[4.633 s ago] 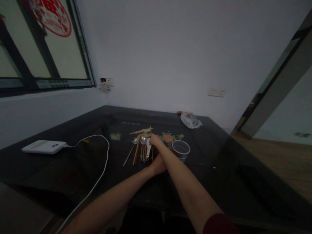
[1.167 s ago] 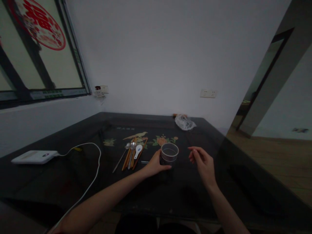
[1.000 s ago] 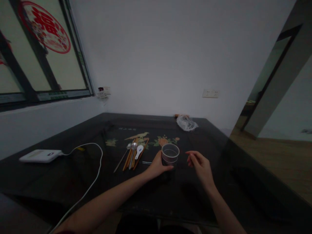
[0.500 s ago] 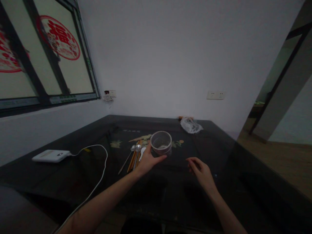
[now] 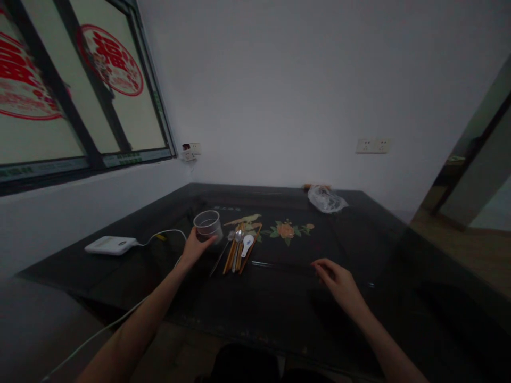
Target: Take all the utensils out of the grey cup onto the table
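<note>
My left hand (image 5: 196, 248) grips a clear plastic cup (image 5: 208, 225) from below and holds it up, left of a bundle of utensils. That bundle (image 5: 238, 249) lies on the black table (image 5: 279, 308): wooden chopsticks, metal spoons and a white ceramic spoon. My right hand (image 5: 337, 279) hovers low over the table to the right, fingers loosely curled, holding nothing. A thin metal piece (image 5: 261, 263) lies between the utensils and my right hand.
A white power bank (image 5: 110, 244) with a white cable (image 5: 167, 233) sits at the table's left. A crumpled clear plastic bag (image 5: 326, 199) lies at the far edge by the wall. The tabletop carries a painted flower (image 5: 286, 230). A window is at the left, a doorway at the right.
My left hand lifted the cup from right of the utensils and carried it over them to their left. My right hand stayed low at the right. The view turned left.
</note>
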Demonstrator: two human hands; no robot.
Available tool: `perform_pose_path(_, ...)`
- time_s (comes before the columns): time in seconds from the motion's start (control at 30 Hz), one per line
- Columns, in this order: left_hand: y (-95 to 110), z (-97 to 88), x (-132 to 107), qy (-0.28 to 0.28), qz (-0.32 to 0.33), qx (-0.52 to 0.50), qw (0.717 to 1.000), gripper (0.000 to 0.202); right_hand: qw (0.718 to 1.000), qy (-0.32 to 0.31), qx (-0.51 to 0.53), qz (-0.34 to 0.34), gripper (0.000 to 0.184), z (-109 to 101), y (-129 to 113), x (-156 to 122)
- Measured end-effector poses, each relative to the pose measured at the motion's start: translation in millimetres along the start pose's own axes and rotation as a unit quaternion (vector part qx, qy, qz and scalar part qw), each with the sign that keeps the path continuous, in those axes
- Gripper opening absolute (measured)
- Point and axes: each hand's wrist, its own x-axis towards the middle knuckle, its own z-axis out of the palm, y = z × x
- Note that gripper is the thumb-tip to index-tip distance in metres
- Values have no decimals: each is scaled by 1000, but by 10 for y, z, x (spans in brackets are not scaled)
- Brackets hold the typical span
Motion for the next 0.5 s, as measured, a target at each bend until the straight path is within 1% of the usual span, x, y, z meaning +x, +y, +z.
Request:
perform_pose_path(0.1, -124, -32, 9, 11, -10, 14, 1000, 67, 1000, 3, -12, -11, 30, 7, 2, -5)
perform_pose_path(0.2, -170, -15, 33, 24, -23, 21, 999, 66, 999, 19, -27, -13, 30, 0, 6, -8)
perform_pose_path(0.3, -164, 6, 25, 19, -33, 39, 999, 65, 998, 31, -49, -19, 28, -9, 22, -10)
perform_pose_path(0.4, -131, 22, -7, 0, -31, 55, 998, 64, 997, 31, -70, -24, 26, -8, 41, -12)
perform_pose_path(0.5, -100, 36, -27, -5, -31, 60, 998, 64, 996, 27, -83, -28, 27, -2, 52, -14)
